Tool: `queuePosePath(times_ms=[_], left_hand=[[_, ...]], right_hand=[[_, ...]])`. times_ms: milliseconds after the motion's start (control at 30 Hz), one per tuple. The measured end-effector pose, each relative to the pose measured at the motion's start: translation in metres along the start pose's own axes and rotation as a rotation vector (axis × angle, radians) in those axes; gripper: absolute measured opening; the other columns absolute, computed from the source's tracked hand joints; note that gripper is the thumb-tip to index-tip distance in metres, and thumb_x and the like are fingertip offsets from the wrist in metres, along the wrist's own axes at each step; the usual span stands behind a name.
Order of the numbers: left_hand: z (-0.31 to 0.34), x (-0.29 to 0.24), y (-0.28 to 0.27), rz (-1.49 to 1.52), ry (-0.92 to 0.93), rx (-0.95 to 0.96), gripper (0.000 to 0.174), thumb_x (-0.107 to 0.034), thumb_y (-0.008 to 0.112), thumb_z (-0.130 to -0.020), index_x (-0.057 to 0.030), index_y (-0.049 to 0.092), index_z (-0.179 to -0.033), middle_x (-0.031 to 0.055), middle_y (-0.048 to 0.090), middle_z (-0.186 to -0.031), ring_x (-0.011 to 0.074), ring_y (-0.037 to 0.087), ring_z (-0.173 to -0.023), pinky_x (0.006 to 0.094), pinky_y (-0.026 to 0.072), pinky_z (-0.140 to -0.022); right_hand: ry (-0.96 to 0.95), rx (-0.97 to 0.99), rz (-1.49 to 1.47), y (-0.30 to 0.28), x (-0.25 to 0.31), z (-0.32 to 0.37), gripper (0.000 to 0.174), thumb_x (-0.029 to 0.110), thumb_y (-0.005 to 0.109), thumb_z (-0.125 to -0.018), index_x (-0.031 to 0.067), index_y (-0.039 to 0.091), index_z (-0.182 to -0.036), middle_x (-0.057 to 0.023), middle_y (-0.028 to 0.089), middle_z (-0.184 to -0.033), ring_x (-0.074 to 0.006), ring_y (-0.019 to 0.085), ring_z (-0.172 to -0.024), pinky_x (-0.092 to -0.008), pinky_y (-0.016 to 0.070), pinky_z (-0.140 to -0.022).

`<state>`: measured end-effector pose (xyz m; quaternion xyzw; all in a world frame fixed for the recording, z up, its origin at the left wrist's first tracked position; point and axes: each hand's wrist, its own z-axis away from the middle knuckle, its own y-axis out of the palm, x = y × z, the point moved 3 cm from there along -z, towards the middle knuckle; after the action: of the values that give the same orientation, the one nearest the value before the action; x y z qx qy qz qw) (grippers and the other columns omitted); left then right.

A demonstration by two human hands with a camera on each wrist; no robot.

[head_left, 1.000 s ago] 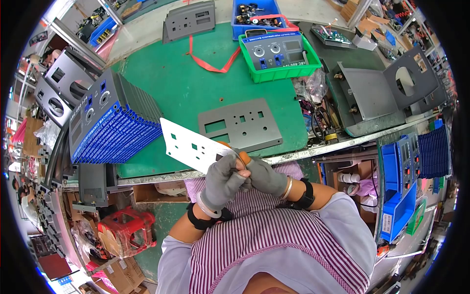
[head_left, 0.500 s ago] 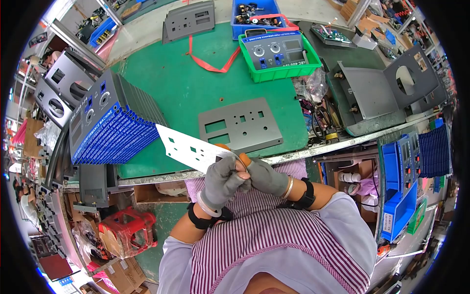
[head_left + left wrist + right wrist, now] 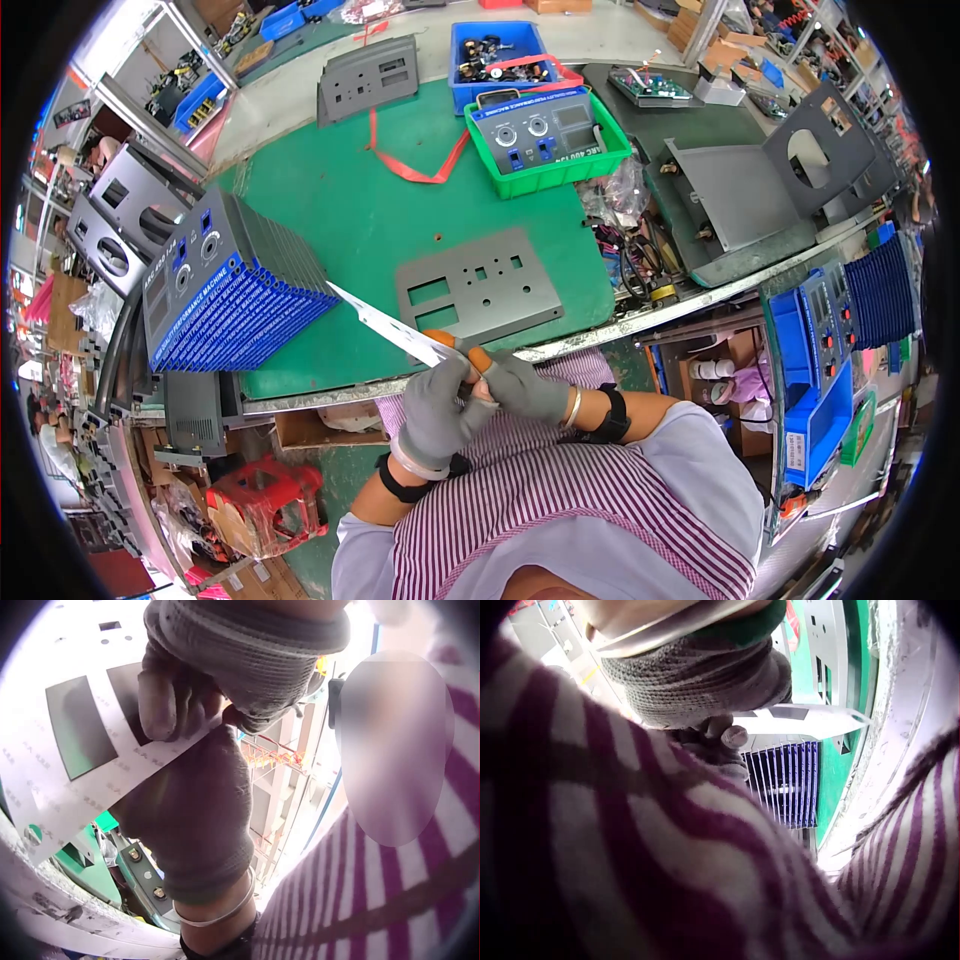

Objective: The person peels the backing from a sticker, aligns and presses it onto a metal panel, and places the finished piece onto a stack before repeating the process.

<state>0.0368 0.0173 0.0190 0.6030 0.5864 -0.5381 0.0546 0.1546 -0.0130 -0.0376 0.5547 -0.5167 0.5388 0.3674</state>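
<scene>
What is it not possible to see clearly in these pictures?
Head: near end of the white sheet, hidden by the left hand and right hand.
Head: parts in the blue bin, too small to identify.
Left wrist: part of the sheet, cut by the edge.
Right wrist: everything behind the striped apron.

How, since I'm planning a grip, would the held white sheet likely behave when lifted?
The white sheet is probably light, given its thin edge. It likely flexes rather than flops, jutting out nearly straight. The narrow strip between its openings may crease easily.
</scene>
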Motion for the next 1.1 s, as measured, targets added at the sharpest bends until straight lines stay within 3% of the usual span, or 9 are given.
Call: queuePosePath(times_ms=[100,200,300,433,533,600,700,767,1100], left_hand=[[-0.003,-0.008,-0.005,-0.012,-0.007,-0.011,0.015,-0.002,0.061,-0.066,-0.0023,0.047,-0.071,0.0124,0.050,-0.068,0.0277,0.050,-0.057,0.0332,0.0405,-0.053],[-0.004,-0.005,-0.006,0.018,0.035,-0.060,0.016,-0.005,0.062,-0.064,-0.0037,0.047,-0.070,0.0104,0.051,-0.065,0.0271,0.052,-0.053,0.0342,0.0428,-0.049],[0.002,0.008,-0.007,0.143,-0.048,-0.187,0.016,-0.001,0.060,-0.062,-0.0023,0.045,-0.069,0.0101,0.052,-0.067,0.0252,0.052,-0.054,0.0309,0.0433,-0.052],[0.011,0.020,-0.010,0.256,-0.176,-0.220,0.013,0.009,0.046,-0.070,-0.0019,0.040,-0.066,0.0064,0.050,-0.071,0.0095,0.044,-0.061,0.0225,0.0398,-0.057],[0.018,0.036,-0.005,0.426,-0.233,-0.300,0.015,0.009,0.050,-0.067,-0.0017,0.040,-0.069,0.0067,0.049,-0.065,0.0132,0.047,-0.055,0.0254,0.0420,-0.053],[0.020,0.040,-0.008,0.644,-0.374,-0.327,0.014,0.009,0.044,-0.073,-0.0029,0.040,-0.068,0.0032,0.049,-0.066,0.0088,0.047,-0.056,0.0220,0.0439,-0.054],[0.026,0.047,-0.017,0.821,-0.531,-0.373,0.014,0.008,0.039,-0.077,-0.0027,0.043,-0.069,0.0075,0.057,-0.073,0.0101,0.053,-0.056,0.0224,0.0474,-0.053],[0.037,0.060,-0.023,0.825,-0.537,-0.423,0.013,0.008,0.039,-0.077,-0.0023,0.042,-0.069,0.0099,0.059,-0.074,0.0110,0.054,-0.056,0.0233,0.0478,-0.052],[0.122,0.136,-0.059,0.564,-0.801,-0.597,0.009,0.003,0.046,-0.072,-0.0041,0.046,-0.066,-0.0008,0.044,-0.057,0.0061,0.041,-0.045,0.0221,0.0384,-0.042]], right_hand=[[0.080,-0.085,-0.093,0.001,0.002,-0.004,0.042,0.026,0.042,-0.085,-0.0016,0.044,-0.117,-0.0220,0.053,-0.105,-0.0359,0.056,-0.093,-0.0404,0.0444,-0.081],[-0.057,-0.139,0.082,-0.001,-0.006,-0.004,0.044,0.030,0.044,-0.086,0.0003,0.044,-0.119,-0.0206,0.054,-0.105,-0.0360,0.057,-0.092,-0.0400,0.0445,-0.081],[0.046,-0.035,-0.146,-0.003,0.012,-0.004,0.047,0.032,0.046,-0.087,0.0025,0.043,-0.123,-0.0203,0.056,-0.104,-0.0346,0.057,-0.093,-0.0397,0.0444,-0.081],[0.118,0.013,0.020,-0.009,0.039,-0.011,0.046,0.029,0.052,-0.087,0.0045,0.045,-0.125,-0.0200,0.058,-0.100,-0.0290,0.060,-0.086,-0.0366,0.0455,-0.077],[0.143,-0.241,-0.028,-0.016,-0.022,0.000,0.036,0.026,0.053,-0.086,0.0015,0.054,-0.113,-0.0195,0.059,-0.095,-0.0283,0.060,-0.080,-0.0348,0.0464,-0.072],[0.326,-0.355,0.079,-0.039,0.009,-0.005,0.025,0.017,0.046,-0.088,-0.0039,0.057,-0.097,-0.0148,0.059,-0.078,-0.0229,0.060,-0.073,-0.0327,0.0464,-0.063],[0.206,-0.556,-0.215,-0.057,-0.007,-0.007,0.030,0.019,0.044,-0.090,-0.0041,0.053,-0.106,-0.0118,0.058,-0.090,-0.0176,0.058,-0.083,-0.0308,0.0472,-0.071],[0.258,-0.550,-0.480,-0.065,0.006,-0.010,0.034,0.021,0.044,-0.091,-0.0037,0.048,-0.114,-0.0098,0.055,-0.106,-0.0159,0.055,-0.094,-0.0287,0.0459,-0.081],[0.250,-0.597,-0.423,-0.083,0.002,-0.009,0.040,0.031,0.047,-0.090,-0.0031,0.052,-0.111,-0.0080,0.062,-0.094,-0.0141,0.060,-0.079,-0.0271,0.0493,-0.071]])
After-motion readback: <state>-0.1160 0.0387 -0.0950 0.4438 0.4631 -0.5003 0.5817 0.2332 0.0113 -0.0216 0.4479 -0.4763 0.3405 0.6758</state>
